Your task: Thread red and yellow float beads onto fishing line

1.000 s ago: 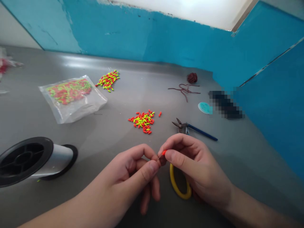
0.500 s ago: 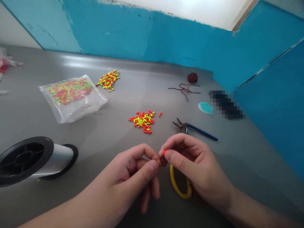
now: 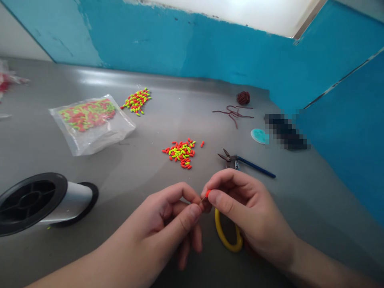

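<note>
My left hand (image 3: 168,216) pinches a thin line, likely clear fishing line, between thumb and forefinger. My right hand (image 3: 246,212) grips a small orange-red oval bead (image 3: 208,193) at the line's end, with the fingertips of both hands almost touching. Below my right hand lies a yellow loop handle (image 3: 225,234), partly hidden by the palm. Farther ahead is a loose pile of orange and lime-green beads (image 3: 181,154), with a few stray orange beads to its right. A large spool of clear line (image 3: 45,204) lies on its side left of my left hand.
The grey worktop (image 3: 150,176) meets blue walls (image 3: 180,40). On it are a second bead pile (image 3: 136,101), a clear bag of beads (image 3: 90,124), blue-handled snips (image 3: 231,160), a dark red cord ball (image 3: 243,98), loose cord (image 3: 233,114), a pale blue disc (image 3: 259,136), and a blurred dark object (image 3: 285,132).
The bead has shifted slightly on the line between my fingertips. My hands otherwise stay in nearly the same place, and the objects on the worktop have not moved.
</note>
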### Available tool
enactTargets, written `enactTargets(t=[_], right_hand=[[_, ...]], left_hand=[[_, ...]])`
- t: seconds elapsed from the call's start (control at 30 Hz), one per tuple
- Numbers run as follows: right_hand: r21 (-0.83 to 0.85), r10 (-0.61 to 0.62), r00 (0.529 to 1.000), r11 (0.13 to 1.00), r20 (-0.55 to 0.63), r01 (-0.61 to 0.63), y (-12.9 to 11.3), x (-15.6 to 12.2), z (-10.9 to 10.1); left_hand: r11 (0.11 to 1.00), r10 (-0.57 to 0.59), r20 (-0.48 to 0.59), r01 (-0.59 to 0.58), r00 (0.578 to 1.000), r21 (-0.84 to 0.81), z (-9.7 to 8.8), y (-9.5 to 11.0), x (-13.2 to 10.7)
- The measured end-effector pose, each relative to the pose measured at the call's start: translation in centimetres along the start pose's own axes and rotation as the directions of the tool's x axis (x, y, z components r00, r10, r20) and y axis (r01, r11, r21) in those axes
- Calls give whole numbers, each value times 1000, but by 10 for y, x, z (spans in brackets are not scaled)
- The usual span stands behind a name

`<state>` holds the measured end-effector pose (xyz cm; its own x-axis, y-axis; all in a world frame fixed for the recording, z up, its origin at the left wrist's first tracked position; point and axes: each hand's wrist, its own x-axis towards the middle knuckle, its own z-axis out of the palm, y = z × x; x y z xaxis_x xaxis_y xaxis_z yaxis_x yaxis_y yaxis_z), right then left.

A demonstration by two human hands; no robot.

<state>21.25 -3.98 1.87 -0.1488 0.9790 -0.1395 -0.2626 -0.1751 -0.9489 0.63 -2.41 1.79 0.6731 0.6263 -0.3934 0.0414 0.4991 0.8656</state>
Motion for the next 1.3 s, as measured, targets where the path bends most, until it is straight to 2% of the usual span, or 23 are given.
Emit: enactTargets(t=[0.33,0.63,1.3], right_hand=[[116,57,997,991,54,-63,6,1,-5],[138,73,996,987,56,-80,10,2,-7],[124,83,996,988,46,-88,8,2,-7]], left_hand=[[1000,-20,-12,20,1000,-21,0,2,0],[999,-13,-7,13,1000,-34,-1,-2,-2],[999,-34,-14,33,999,-23,0,1,-1]])
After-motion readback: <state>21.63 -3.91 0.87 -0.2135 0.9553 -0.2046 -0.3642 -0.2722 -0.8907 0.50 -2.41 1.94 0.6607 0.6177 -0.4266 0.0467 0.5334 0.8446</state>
